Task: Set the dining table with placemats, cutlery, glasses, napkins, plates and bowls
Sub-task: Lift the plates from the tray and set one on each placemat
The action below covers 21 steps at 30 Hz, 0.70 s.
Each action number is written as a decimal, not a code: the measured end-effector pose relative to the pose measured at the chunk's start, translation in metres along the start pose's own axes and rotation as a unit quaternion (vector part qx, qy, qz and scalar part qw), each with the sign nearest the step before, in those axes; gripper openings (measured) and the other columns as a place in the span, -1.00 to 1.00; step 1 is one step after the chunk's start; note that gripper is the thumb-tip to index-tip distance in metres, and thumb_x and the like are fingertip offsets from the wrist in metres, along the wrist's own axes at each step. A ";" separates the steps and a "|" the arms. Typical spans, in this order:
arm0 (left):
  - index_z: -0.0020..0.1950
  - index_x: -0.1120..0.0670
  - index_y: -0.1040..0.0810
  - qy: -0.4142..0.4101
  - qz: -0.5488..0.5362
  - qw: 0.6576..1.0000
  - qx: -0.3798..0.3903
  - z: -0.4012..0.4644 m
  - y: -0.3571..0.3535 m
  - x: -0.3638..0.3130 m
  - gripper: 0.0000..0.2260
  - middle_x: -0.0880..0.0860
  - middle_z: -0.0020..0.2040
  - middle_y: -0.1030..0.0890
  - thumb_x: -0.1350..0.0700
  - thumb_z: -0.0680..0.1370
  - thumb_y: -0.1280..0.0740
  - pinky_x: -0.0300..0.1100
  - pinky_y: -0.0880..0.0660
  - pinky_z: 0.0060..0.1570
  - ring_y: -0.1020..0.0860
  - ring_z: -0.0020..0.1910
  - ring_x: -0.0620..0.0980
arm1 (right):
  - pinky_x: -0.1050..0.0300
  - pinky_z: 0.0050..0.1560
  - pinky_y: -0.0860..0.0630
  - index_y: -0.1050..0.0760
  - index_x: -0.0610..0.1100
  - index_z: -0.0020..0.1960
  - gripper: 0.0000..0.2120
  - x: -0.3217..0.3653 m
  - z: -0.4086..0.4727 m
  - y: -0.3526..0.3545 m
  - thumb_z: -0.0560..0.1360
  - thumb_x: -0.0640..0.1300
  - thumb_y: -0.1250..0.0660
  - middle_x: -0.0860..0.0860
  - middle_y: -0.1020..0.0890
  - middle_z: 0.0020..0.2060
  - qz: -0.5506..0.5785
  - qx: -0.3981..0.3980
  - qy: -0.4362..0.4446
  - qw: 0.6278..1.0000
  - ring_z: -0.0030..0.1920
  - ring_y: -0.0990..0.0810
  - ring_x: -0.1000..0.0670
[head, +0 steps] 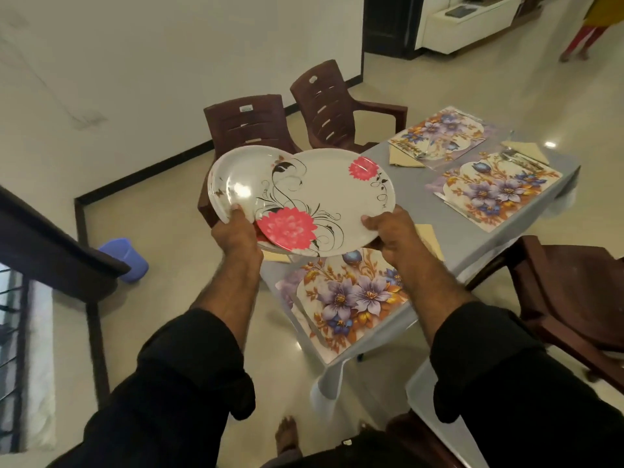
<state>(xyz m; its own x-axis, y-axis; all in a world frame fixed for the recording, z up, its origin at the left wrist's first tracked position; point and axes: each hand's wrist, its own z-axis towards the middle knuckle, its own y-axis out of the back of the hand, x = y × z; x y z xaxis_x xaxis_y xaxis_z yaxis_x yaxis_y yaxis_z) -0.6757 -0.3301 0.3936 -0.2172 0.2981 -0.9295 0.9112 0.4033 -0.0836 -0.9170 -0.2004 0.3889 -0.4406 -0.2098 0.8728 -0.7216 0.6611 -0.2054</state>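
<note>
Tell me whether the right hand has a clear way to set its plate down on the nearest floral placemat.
Probably yes. The right hand holds the top plate right above the nearest placemat, whose visible surface is bare, with nothing between them.

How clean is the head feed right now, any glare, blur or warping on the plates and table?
Head view: a glare spot sits on the plain plate gripped by the left hand; the flowered plate in the right hand reads sharp. A light reflection shows on the table at the far end. Wide-angle bending curves the frame edges; the far background is soft.
</note>
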 end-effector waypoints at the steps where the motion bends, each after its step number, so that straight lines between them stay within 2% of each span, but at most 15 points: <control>1: 0.29 0.11 -0.62 -0.017 0.020 1.000 0.002 0.004 -0.004 -0.004 -0.67 -0.01 -0.05 -0.70 -0.07 0.64 -0.41 -0.12 -0.68 -0.24 -0.71 -0.16 -0.02 | -0.21 -0.13 -0.71 -0.52 -0.13 0.37 -0.53 -0.002 -0.001 0.002 0.51 -0.42 -0.43 -0.15 -0.71 0.12 0.002 -0.020 0.001 1.000 0.08 -0.68 -0.23; 3: 0.28 0.09 -0.61 -0.048 0.059 0.997 0.014 0.013 -0.007 -0.010 -0.69 -0.08 -0.10 -0.65 -0.09 0.67 -0.37 -0.23 -0.59 -0.31 -0.65 -0.22 -0.10 | -0.19 -0.16 -0.70 -0.51 -0.15 0.37 -0.52 -0.010 -0.004 0.007 0.50 -0.43 -0.45 -0.17 -0.70 0.12 0.001 -0.065 -0.004 0.998 0.09 -0.67 -0.27; 4: 0.28 0.08 -0.61 -0.056 0.072 0.996 0.023 0.018 -0.008 -0.012 -0.69 -0.07 -0.08 -0.66 -0.11 0.68 -0.35 -0.23 -0.59 -0.29 -0.64 -0.22 -0.09 | -0.22 -0.15 -0.70 -0.51 -0.15 0.36 -0.51 -0.015 -0.006 0.009 0.49 -0.43 -0.45 -0.18 -0.69 0.13 -0.002 -0.088 -0.008 0.996 0.10 -0.67 -0.29; 8: 0.26 -0.04 -0.61 -0.038 0.125 0.990 0.060 0.037 -0.008 -0.029 -0.68 -0.07 -0.02 -0.72 -0.22 0.66 -0.32 -0.04 -0.72 -0.12 -0.72 -0.17 0.00 | -0.21 -0.11 -0.71 -0.51 -0.16 0.33 -0.55 -0.043 -0.025 0.019 0.50 -0.44 -0.43 -0.18 -0.69 0.09 0.013 -0.173 -0.027 0.984 0.06 -0.67 -0.26; 10: 0.28 -0.05 -0.60 -0.032 0.139 0.987 0.073 0.045 -0.010 -0.037 -0.69 -0.07 0.01 -0.73 -0.21 0.66 -0.33 0.01 -0.73 -0.10 -0.73 -0.14 0.02 | -0.21 -0.12 -0.71 -0.51 -0.13 0.32 -0.55 -0.060 -0.035 0.030 0.50 -0.45 -0.42 -0.17 -0.68 0.06 0.033 -0.211 -0.038 0.976 0.03 -0.67 -0.24; 13: 0.30 -0.03 -0.60 -0.028 0.159 0.983 0.090 0.051 -0.012 -0.049 -0.65 -0.04 0.04 -0.75 -0.22 0.67 -0.30 0.00 -0.73 -0.13 -0.75 -0.13 0.05 | -0.33 -0.04 -0.69 -0.48 -0.15 0.38 -0.47 -0.080 -0.047 0.047 0.47 -0.44 -0.45 -0.19 -0.68 0.12 0.041 -0.256 -0.047 0.965 0.07 -0.68 -0.28; 17: 0.30 -0.03 -0.61 -0.009 0.159 0.982 0.103 0.056 -0.022 -0.060 -0.68 -0.05 0.02 -0.75 -0.19 0.67 -0.32 -0.01 -0.73 -0.15 -0.75 -0.14 0.04 | -0.39 -0.04 -0.67 -0.55 -0.12 0.32 -0.48 -0.104 -0.058 0.058 0.42 -0.44 -0.47 -0.17 -0.71 0.09 0.012 -0.284 -0.044 0.958 0.04 -0.70 -0.30; 21: 0.29 0.00 -0.61 0.026 0.136 0.984 0.114 0.058 -0.037 -0.061 -0.70 -0.04 -0.01 -0.74 -0.15 0.69 -0.32 -0.04 -0.73 -0.14 -0.75 -0.13 0.04 | -0.40 0.03 -0.66 -0.60 -0.18 0.29 -0.45 -0.133 -0.049 0.059 0.32 -0.39 -0.54 -0.18 -0.74 0.07 -0.030 -0.284 -0.056 0.957 0.01 -0.72 -0.30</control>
<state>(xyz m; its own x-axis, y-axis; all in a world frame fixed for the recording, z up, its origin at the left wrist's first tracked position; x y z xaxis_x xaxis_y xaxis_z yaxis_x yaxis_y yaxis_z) -0.6758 -0.4137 0.4327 0.0331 0.4148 -0.9093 0.9917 0.0995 0.0815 -0.8746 -0.0984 0.2822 -0.4843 -0.3150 0.8162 -0.3546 0.9235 0.1460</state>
